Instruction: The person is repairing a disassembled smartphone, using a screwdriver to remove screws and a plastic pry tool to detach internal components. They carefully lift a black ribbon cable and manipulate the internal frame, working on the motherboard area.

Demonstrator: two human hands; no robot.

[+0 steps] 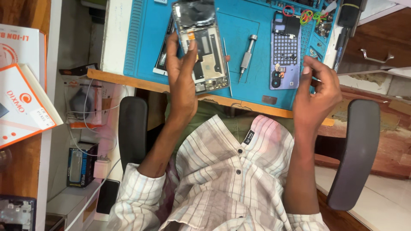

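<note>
Left hand [182, 81] gripping an opened smartphone [201, 47], back cover off and innards showing, thumb pressing on the exposed board, holding it tilted above the blue repair mat [141, 47]. Right hand [317, 92] hovering at the near right edge of the mat, fingers curling in with thumb and forefinger pinching together (whatever sits between them being too small to tell). Lying on the mat between the two hands: a silver screwdriver [247, 56] and, just left of it, thin metal tweezers [227, 66]. Resting beside the right hand, a lilac back cover [284, 55], inner side up. Coloured rubber bands [306, 16] sitting at the far right of the worktop [115, 38]. Chair armrests [132, 128] flanking the checked shirt [227, 179] nearer.
</note>
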